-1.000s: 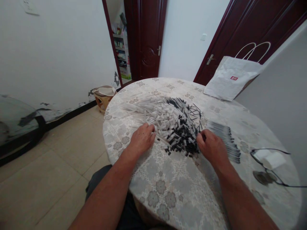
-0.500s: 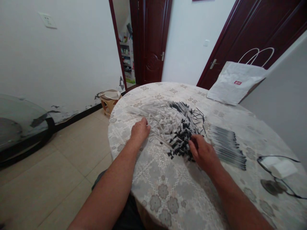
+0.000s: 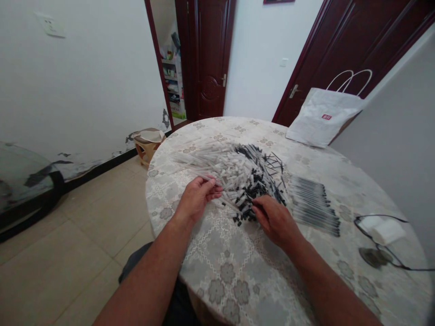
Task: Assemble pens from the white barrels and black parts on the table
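A heap of pen parts lies on the table: whitish translucent pen barrels [image 3: 193,159], small black caps [image 3: 253,188] and thin dark refills [image 3: 273,163]. At the heap's near left edge my left hand [image 3: 199,197] is closed, thumb and fingers pinching a whitish barrel. My right hand [image 3: 272,217] is at the near side of the black caps, its fingertips pressed together on a small dark pen part. Its exact shape is too small to tell. Just right of that hand, clear pens with dark ends [image 3: 314,206] lie side by side in a row.
The round table has a patterned cloth [image 3: 227,290]. Eyeglasses [image 3: 380,246], folded white tissue [image 3: 387,231] and a dark round object [image 3: 374,257] lie at the right. A white paper bag [image 3: 322,117] stands at the back right. A stool [image 3: 146,151] is on the floor at left.
My left hand has turned palm inward and come to pinch a barrel. My right hand has moved left over the black caps and closed on a small dark part. The view has shifted slightly.
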Available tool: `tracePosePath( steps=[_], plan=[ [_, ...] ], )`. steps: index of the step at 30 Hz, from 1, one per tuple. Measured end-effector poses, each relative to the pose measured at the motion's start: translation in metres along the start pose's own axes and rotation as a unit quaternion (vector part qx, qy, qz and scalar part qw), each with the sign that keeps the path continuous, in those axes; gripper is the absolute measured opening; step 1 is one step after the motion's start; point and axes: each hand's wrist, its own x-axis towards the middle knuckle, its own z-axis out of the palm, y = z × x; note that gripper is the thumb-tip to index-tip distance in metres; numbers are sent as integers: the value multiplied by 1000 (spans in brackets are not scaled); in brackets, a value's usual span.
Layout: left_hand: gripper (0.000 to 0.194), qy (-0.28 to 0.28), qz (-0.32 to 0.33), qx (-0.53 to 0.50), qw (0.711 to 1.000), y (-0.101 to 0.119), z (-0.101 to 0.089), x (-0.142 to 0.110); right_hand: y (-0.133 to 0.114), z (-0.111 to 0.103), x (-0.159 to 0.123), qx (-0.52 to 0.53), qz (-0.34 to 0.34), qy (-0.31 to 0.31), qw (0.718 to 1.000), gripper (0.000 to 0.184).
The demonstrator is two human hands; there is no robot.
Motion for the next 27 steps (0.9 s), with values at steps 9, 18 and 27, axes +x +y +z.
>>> tracePosePath(
  steps=[9,18,27],
  plan=[
    [27,-68,-59,-93,992,-8,24,-13,-8,2,0,-18,11,-48,999,20],
    [25,-78,-61,-69,993,-8,23,-14,-6,1,1,-20,35,-95,995,23],
    [25,-78,-66,-78,992,-6,24,-16,-6,2,0,-23,33,-99,994,22]
  ],
)
